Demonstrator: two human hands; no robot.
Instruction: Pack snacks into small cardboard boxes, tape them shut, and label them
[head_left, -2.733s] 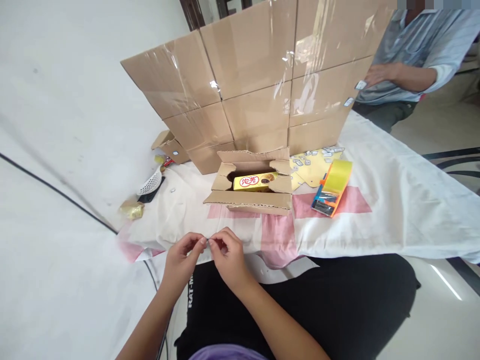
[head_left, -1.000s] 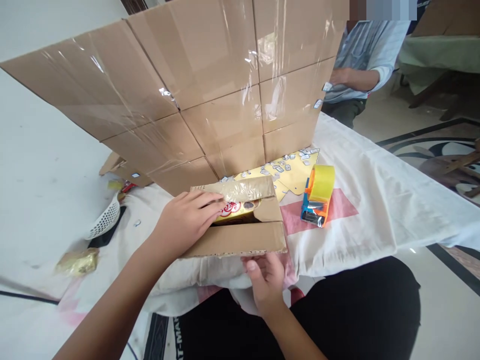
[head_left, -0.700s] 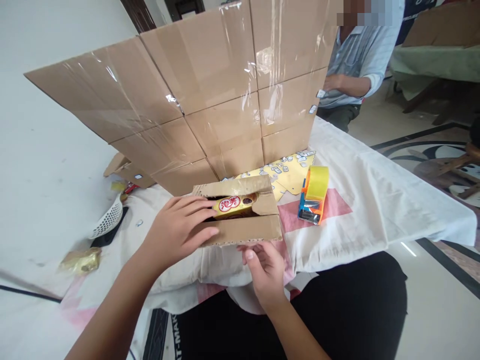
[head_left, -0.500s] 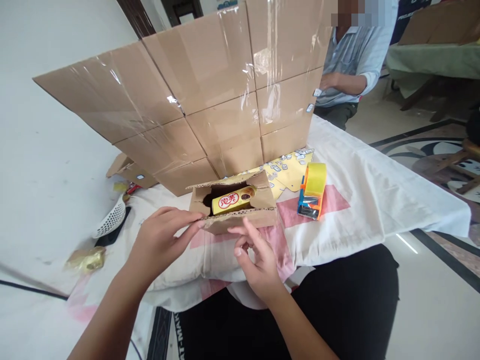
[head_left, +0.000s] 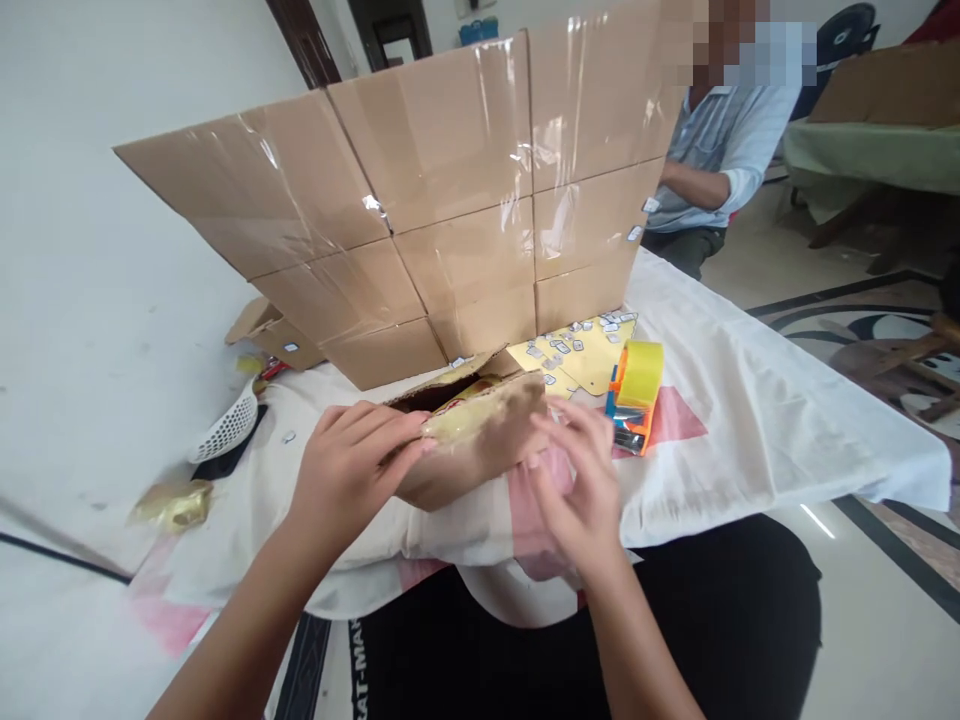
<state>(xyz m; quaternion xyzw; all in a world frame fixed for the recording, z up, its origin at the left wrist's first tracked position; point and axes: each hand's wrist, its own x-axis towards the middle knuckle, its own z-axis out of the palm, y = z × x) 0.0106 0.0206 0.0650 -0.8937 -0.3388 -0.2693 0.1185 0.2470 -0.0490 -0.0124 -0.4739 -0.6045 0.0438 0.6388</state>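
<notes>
A small cardboard box (head_left: 480, 450) stands on the cloth in front of me, its front flap raised. Part of a yellow printed pack (head_left: 466, 396) shows through the narrowed top opening; the flap hides the rest. My left hand (head_left: 356, 460) pinches the flap's left end between thumb and fingers. At the box's right front corner is my right hand (head_left: 581, 480), fingers bent and apart, slightly blurred. Whether its fingertips touch the cardboard I cannot tell. To the right lies a tape dispenser (head_left: 637, 395) with a yellow roll.
A large taped cardboard screen (head_left: 465, 150) stands behind the box. Yellow sheets with small labels (head_left: 577, 355) lie at its foot. On the left are a white perforated basket (head_left: 229, 425) and a crumpled yellow wrapper (head_left: 176, 507). Another person (head_left: 720, 160) sits beyond the screen.
The box's front flap has swung up, covering most of the yellow pack. My right hand has moved right, from the box's front to its right corner. My left hand stays on the flap.
</notes>
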